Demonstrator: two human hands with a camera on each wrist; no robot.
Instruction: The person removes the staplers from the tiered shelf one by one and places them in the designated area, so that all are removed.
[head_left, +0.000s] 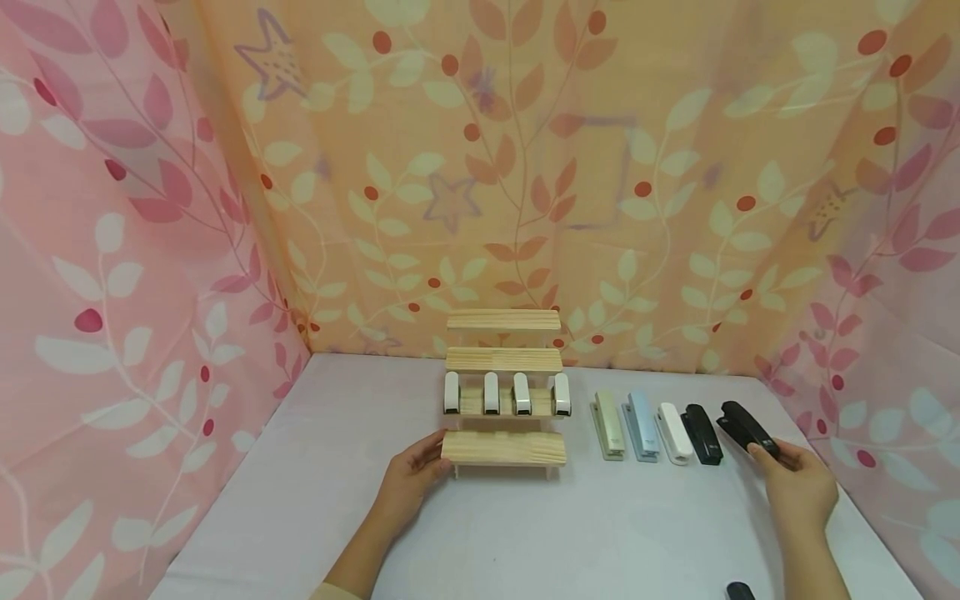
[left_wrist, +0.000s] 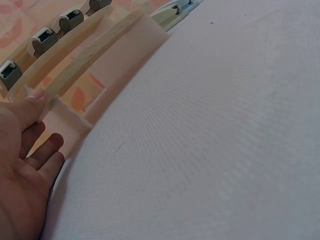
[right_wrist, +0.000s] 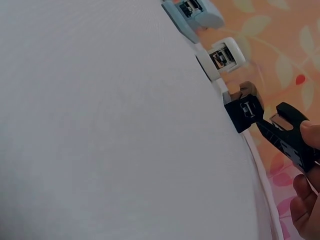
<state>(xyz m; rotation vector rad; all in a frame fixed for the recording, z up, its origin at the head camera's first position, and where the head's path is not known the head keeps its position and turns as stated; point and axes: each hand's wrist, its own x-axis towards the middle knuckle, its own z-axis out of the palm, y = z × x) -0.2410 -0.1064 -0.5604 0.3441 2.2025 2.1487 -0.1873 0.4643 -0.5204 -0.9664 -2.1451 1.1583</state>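
Head view — shows a left hand (head_left: 408,479) at seven o'clock and a right hand (head_left: 802,487) at four o'clock, both above a white tabletop (head_left: 615,533). Pinches a black stapler (head_left: 747,427) in the right hand between thumb and fingers, tilted with its far end toward ten o'clock. Found just beside a second black stapler (head_left: 702,435), at three o'clock from it. Continues that row toward nine o'clock with a white stapler (head_left: 677,433), a blue stapler (head_left: 642,427) and a pale green stapler (head_left: 609,427).

Grips a tiered wooden rack (head_left: 504,447) with the left hand, at the nine o'clock end of the lowest shelf — thumb to the front, fingers behind. Set at six o'clock, with four white-topped staplers (head_left: 491,393) standing side by side on the shelf next above the lowest.

Left wrist view: brings the thumb against the shelf's end, at ten o'clock, with three fingers bent loosely below; hides the index finger.

Right wrist view: overlaps the held stapler's tip with its neighbour; cannot tell whether touching.

Also shows a dark object (head_left: 740,591), cut off between four and five o'clock, and orange leaf-patterned cloth (head_left: 525,167) at twelve.
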